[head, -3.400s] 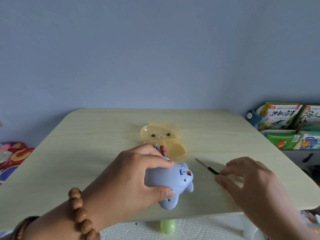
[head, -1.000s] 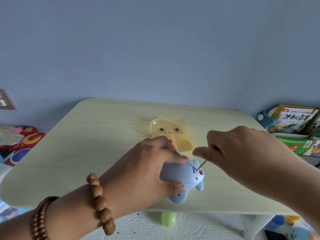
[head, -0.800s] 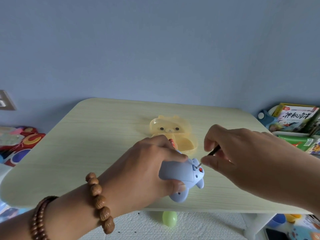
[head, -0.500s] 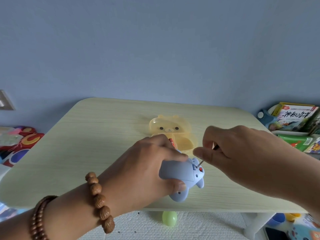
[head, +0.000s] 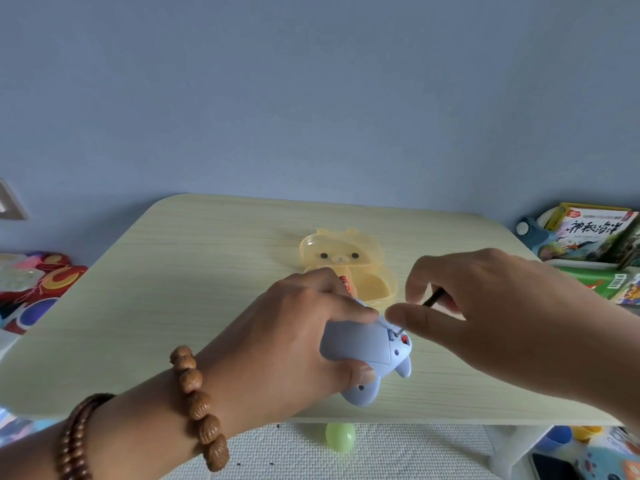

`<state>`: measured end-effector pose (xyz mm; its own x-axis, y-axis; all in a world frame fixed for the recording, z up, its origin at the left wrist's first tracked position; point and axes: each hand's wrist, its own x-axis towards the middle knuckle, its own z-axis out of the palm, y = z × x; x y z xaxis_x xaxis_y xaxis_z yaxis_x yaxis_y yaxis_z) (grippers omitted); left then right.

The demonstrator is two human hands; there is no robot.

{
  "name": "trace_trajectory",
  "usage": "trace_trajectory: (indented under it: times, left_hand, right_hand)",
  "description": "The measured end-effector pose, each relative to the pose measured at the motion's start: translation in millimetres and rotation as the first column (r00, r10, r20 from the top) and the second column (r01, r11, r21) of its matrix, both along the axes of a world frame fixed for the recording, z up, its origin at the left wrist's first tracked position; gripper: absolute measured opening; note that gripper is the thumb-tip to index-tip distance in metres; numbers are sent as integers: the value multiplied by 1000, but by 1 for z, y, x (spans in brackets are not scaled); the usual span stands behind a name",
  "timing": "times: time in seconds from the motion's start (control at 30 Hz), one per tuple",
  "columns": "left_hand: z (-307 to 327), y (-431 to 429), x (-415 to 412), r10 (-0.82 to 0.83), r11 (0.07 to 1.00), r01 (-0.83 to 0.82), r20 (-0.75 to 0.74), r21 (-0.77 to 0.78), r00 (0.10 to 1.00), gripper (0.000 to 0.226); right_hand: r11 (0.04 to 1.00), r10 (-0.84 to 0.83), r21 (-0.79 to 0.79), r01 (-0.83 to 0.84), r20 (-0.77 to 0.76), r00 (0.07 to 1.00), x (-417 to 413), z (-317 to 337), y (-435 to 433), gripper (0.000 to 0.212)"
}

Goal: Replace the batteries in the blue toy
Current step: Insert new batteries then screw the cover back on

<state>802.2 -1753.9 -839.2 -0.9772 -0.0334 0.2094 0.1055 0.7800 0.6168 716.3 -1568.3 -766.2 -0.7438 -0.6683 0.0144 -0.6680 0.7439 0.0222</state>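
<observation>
Compared with half a second back, the right hand has rolled slightly at the blue toy, so the black handle of the screwdriver shows again between its fingers; the toy has not shifted. Far left of the toy I see a red and blue bundle, off the table. Closer to the toy, a beaded bracelet circles the wrist of the left hand, which grips the toy from its left, fingers curled over the top and thumb against the near side, close to the table's front edge. Below the toy, a green ball lies on the floor. Just behind the toy sits an open yellow bear case with a red battery, partly hidden by the knuckles. Right of the toy, the right hand pinches the screwdriver, tip set into the toy's right end. Far right of the toy stand picture books.
</observation>
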Motion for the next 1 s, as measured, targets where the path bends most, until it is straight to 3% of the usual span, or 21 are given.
trace_trajectory:
  times: [0.1,0.27,0.43,0.53,0.6,0.67,0.8,1.0]
  left_hand:
    - [0,0,0,-5,1000,5,6,11,1000,48]
    - [0,0,-1,-4,1000,4,-4,-7,1000,48]
    - [0,0,-2,-30,1000,30,-5,1,1000,50]
    - [-1,1,-2,-33,999,33,-13,-5,999,52]
    - [-1,2,-1,-24,1000,24,-16,-2,1000,51]
    - [-1,3,0,-22,1000,22,-10,-15,1000,51]
    - [-1,3,0,-23,999,22,-10,-32,1000,54]
    - [-2,2,0,-15,1000,15,-5,-17,1000,53]
  right_hand:
    - [1000,15,4,-15,36,999,2,0,1,21]
    - [999,-15,26,19,-139,990,-1,-5,-6,54]
    - [999,-30,17,33,-135,990,1,-8,-5,60]
    - [978,-95,-198,65,-147,985,-4,-7,4,61]
    - [878,-191,-469,92,-167,967,-17,-15,16,62]
    - [812,-319,-551,193,-141,937,-31,-32,26,57]
    - [771,-459,-538,341,-97,883,-47,-74,35,43]
    - [788,-465,-472,396,-34,885,-42,-105,31,29]
